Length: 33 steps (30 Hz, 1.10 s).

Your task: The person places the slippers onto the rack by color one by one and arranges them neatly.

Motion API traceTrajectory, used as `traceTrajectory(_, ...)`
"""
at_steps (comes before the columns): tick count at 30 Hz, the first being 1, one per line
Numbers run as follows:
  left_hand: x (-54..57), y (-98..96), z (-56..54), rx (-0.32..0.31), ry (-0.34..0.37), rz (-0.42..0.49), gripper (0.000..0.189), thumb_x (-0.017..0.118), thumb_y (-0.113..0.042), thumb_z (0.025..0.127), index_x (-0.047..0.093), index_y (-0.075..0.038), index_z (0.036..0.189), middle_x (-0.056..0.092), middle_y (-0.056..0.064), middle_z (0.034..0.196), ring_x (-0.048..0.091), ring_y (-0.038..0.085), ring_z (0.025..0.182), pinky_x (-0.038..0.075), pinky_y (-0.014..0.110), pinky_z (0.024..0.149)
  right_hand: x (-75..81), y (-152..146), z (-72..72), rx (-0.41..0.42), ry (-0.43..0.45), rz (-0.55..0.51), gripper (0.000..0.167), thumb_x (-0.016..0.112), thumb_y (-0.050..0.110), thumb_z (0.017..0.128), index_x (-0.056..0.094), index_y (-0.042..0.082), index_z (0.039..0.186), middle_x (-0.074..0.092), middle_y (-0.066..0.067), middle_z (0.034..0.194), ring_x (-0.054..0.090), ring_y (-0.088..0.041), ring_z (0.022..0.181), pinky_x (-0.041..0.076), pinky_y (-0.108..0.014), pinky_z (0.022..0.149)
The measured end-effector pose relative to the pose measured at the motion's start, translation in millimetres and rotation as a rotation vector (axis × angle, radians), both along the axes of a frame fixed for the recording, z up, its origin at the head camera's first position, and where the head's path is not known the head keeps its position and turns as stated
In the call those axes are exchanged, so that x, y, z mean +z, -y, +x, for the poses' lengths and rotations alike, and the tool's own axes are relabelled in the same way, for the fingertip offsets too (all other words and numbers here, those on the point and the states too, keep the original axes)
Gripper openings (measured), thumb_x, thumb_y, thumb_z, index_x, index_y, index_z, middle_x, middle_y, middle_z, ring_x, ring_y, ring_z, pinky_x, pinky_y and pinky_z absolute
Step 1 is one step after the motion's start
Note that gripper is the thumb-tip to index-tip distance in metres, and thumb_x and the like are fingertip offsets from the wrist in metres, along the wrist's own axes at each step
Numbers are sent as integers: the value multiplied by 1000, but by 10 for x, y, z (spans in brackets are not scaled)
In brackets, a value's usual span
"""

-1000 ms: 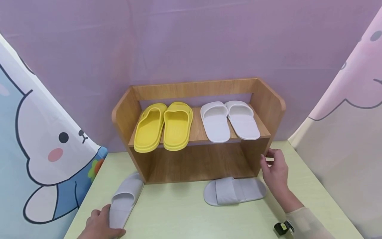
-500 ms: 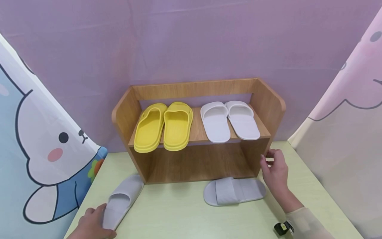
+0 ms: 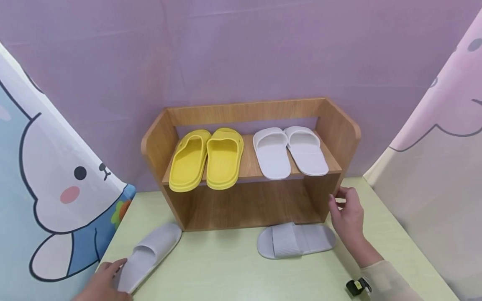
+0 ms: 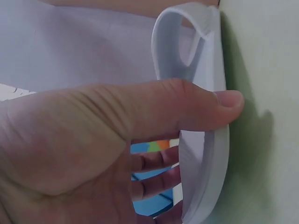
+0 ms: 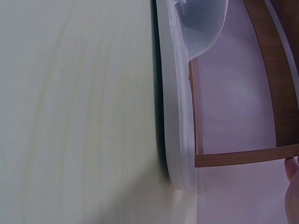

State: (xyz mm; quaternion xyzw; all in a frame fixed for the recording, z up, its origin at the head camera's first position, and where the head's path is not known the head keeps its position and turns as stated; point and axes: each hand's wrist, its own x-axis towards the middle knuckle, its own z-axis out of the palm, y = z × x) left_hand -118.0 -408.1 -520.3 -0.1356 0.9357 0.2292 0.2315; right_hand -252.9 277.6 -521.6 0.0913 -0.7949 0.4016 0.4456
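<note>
My left hand (image 3: 103, 282) pinches the heel end of a grey slipper (image 3: 150, 253) lying at a slant on the table by the rack's left front corner. In the left wrist view, the thumb (image 4: 205, 105) crosses one edge of the slipper's sole (image 4: 217, 182), with the other fingers on its far side. At the wooden shoe rack (image 3: 248, 209), my right hand (image 3: 348, 213) touches the right side panel with loosely bent fingers. The right wrist view shows those fingertips (image 5: 290, 168) against the panel's outer face. A second grey slipper (image 3: 314, 240) lies sideways before the rack.
On the rack's upper shelf stand a pair of yellow slippers (image 3: 224, 163) and a pair of white slippers (image 3: 273, 159). A purple cloth (image 3: 241, 50) hangs behind, with printed cloths on both sides. A small black device (image 3: 355, 287) sits by the right sleeve.
My left hand has shifted left, swinging the slipper's heel end outward while its toe stays near the rack's corner. The right hand holds still.
</note>
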Motion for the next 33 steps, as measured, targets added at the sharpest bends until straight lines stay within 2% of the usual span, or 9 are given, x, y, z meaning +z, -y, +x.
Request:
traceTrajectory(4, 21, 75, -10, -8, -18, 23, 117, 105, -35, 72, 40, 15, 155, 45, 37, 137, 54, 46, 111, 58, 68, 100, 8, -10, 0, 1, 15, -4, 23, 71, -3, 96, 62, -10, 116, 70, -17, 104, 71, -23, 94, 50, -1, 77)
traceTrajectory(9, 32, 96, -14, 6, -9, 43, 119, 106, -34, 69, 40, 12, 157, 42, 37, 140, 53, 45, 111, 58, 69, 99, 11, -4, -3, -5, 12, -6, 23, 70, -3, 96, 62, -10, 116, 70, -18, 104, 71, -23, 94, 50, -1, 77)
traceTrajectory(14, 57, 119, 10, -8, -8, 37, 112, 105, -27, 70, 44, 11, 155, 47, 34, 138, 54, 45, 110, 58, 68, 99, 10, 1, -5, -6, 6, -9, 22, 71, -3, 95, 63, -9, 115, 70, -17, 104, 71, -19, 94, 51, -3, 76)
traceTrajectory(20, -18, 147, -6, -27, -10, 85, 110, 105, -27, 70, 47, 8, 156, 49, 30, 139, 56, 42, 111, 60, 66, 98, 0, 2, -8, -16, 14, -6, 23, 71, -4, 95, 62, -10, 115, 70, -18, 104, 70, -21, 95, 53, -5, 75)
traceTrajectory(25, 55, -6, 2, -46, -18, 131, 105, 104, -20, 72, 49, 5, 157, 52, 23, 140, 58, 38, 112, 61, 63, 98, -5, -1, -11, -16, 9, 0, 23, 71, -4, 94, 62, -9, 115, 70, -18, 104, 70, -24, 94, 52, -4, 75)
traceTrajectory(33, 145, -267, -41, -64, -29, 165, 102, 103, -17, 72, 51, -1, 159, 52, 20, 145, 56, 42, 119, 58, 64, 103, -12, 0, -11, -15, -6, 3, 24, 72, -7, 93, 63, -9, 115, 70, -17, 104, 70, -20, 94, 51, -2, 76)
